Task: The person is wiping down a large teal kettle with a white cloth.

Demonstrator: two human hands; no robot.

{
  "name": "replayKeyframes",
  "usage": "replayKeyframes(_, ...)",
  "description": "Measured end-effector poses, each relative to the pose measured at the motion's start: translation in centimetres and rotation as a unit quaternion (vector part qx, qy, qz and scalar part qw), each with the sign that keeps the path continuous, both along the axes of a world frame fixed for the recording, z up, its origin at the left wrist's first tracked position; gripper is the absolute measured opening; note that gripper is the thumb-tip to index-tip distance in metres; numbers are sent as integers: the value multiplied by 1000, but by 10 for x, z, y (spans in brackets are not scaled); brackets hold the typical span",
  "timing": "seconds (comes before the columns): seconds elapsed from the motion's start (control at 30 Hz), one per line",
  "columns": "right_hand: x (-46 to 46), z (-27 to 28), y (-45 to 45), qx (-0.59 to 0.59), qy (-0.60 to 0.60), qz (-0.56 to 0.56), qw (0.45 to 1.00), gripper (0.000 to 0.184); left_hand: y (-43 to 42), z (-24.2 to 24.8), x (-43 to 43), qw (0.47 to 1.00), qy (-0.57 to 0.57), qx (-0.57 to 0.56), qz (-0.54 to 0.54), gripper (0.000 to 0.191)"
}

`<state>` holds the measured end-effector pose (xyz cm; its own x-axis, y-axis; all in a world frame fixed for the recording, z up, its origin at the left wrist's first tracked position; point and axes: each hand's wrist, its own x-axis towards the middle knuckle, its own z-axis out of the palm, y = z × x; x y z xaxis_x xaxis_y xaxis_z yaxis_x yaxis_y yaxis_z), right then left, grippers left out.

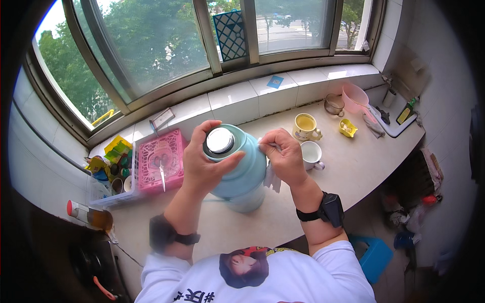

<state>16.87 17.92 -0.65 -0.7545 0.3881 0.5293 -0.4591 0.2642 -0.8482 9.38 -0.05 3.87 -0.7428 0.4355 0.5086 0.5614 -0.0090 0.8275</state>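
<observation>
A light blue thermos flask (248, 166) with a silver stopper cap (220, 140) stands before me on the pale countertop (227, 235). My left hand (202, 159) grips its top, thumb and fingers spread around the rim beside the cap. At the flask's right side, my right hand (282, 153) pinches a whitish cloth or tissue (271, 180) against the wall; part of it hangs below the fingers. Just right of that hand are a white mug (311, 154) and a yellow mug (305, 123).
Left of the flask sit a pink lattice basket (161, 161) with scissors (162, 170) on it and a bin of jars and packets (123, 166). A glass cup (334, 105), yellow dish (347, 128) and pink strainer-like bowl (355, 98) stand at right. A pan (89, 261) lies lower left.
</observation>
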Motion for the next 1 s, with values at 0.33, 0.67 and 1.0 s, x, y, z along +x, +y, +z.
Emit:
replayKeyframes(0.33,35,-8,-13,210,121,-39,969,17,-4,0,4,1000,-14,17,-5,71)
replayKeyframes(0.67,19,5,13,222,114,24,968,19,-1,4,9,998,-47,43,-4,73)
replayKeyframes(1.0,-15,3,36,229,91,42,968,21,-5,2,5,999,-37,30,-16,75)
